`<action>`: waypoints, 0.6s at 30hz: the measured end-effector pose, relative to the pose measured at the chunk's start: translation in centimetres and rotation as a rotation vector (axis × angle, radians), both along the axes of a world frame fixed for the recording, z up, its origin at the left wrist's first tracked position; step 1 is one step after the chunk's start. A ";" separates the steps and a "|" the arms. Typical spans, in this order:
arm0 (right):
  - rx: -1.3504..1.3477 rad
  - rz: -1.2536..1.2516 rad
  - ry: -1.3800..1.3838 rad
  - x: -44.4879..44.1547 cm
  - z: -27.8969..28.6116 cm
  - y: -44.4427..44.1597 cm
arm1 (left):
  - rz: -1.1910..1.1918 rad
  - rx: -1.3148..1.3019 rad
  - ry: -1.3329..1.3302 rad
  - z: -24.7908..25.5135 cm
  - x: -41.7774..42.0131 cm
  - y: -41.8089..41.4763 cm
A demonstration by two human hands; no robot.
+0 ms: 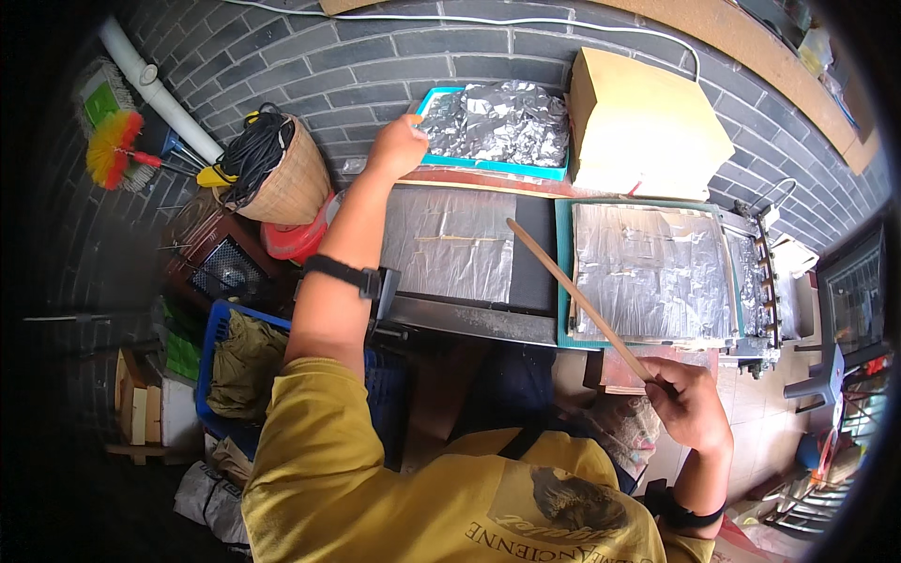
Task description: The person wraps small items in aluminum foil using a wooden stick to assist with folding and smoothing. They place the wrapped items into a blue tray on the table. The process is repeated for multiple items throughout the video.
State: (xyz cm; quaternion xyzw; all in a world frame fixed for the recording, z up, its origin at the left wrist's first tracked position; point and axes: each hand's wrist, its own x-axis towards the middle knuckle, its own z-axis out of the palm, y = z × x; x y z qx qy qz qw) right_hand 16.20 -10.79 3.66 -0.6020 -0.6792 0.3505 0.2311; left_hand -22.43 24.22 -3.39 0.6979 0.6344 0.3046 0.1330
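My left hand [400, 149] is at the left rim of a turquoise tray [528, 171], its fingers bent; whether they grip the rim or something small is not clear. Crumpled silver foil sheets [496, 123] are heaped in the tray. In my right hand [686, 401] is a long thin wooden stick [584, 302], slanting up and left over the worktable. Beneath its far end, a wrinkled silvery sheet [450, 246] lies on a dark surface [536, 264]. To the right, a stack of similar silvery sheets [654, 274] rests on a green mat [565, 281].
A yellowish box-shaped block [640, 127] stands right of the tray against the brick wall [486, 42]. Metal fittings [767, 295] line the table's right end. At left are a woven basket [288, 183] of black cable and a blue plastic crate [211, 366] holding cloth.
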 end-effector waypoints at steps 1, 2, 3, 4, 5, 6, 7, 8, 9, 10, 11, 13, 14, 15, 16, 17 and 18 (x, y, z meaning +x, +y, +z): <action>-0.017 -0.009 0.001 0.2 -0.1 -0.2 | 0.023 -0.010 0.092 0.8 0.8 0.3; -0.034 -0.018 0.001 0.6 -0.2 -0.3 | 0.047 0.020 0.104 0.6 1.0 0.9; -0.050 -0.027 0.004 1.0 -0.3 -0.5 | 0.052 0.004 0.112 0.4 0.9 1.6; -0.037 -0.042 0.023 1.1 -0.4 -0.6 | 0.058 -0.012 0.121 0.2 0.8 2.4; -0.038 -0.049 0.029 1.3 -0.5 -0.6 | 0.065 -0.028 0.128 0.0 0.5 3.1; -0.043 -0.060 0.035 1.5 -0.7 -0.7 | 0.081 -0.049 0.138 -0.3 0.3 3.7; -0.048 -0.069 0.041 1.7 -0.8 -0.7 | 0.098 -0.070 0.148 -0.5 0.1 4.3; -0.005 -0.079 0.061 1.9 -1.0 -0.8 | 0.117 -0.090 0.158 -0.8 -0.3 4.8; 0.036 -0.089 0.082 2.1 -1.3 -0.9 | 0.144 -0.083 0.153 -1.2 -0.7 5.3; 0.078 -0.098 0.102 2.2 -1.6 -0.9 | 0.172 -0.075 0.149 -1.6 -1.2 5.8; 0.058 -0.108 0.100 2.3 -1.5 -0.9 | 0.201 -0.067 0.144 -1.9 -1.8 6.2; 0.019 -0.132 0.091 2.6 -1.2 -0.9 | 0.164 -0.116 0.162 -1.8 -2.0 6.2; 0.001 -0.144 0.101 2.7 -1.5 -0.9 | 0.146 -0.140 0.171 -1.8 -2.0 6.1; -0.015 -0.155 0.112 2.9 -1.9 -1.0 | 0.107 -0.145 0.161 -1.7 -1.9 5.9; -0.031 -0.166 0.123 3.0 -2.2 -0.9 | 0.068 -0.150 0.151 -1.7 -1.8 5.6; -0.029 -0.158 0.124 3.1 -2.2 -0.8 | 0.028 -0.155 0.141 -1.6 -1.6 5.5; -0.028 -0.145 0.125 3.0 -2.3 -0.7 | -0.027 -0.151 0.085 -1.8 -1.6 5.7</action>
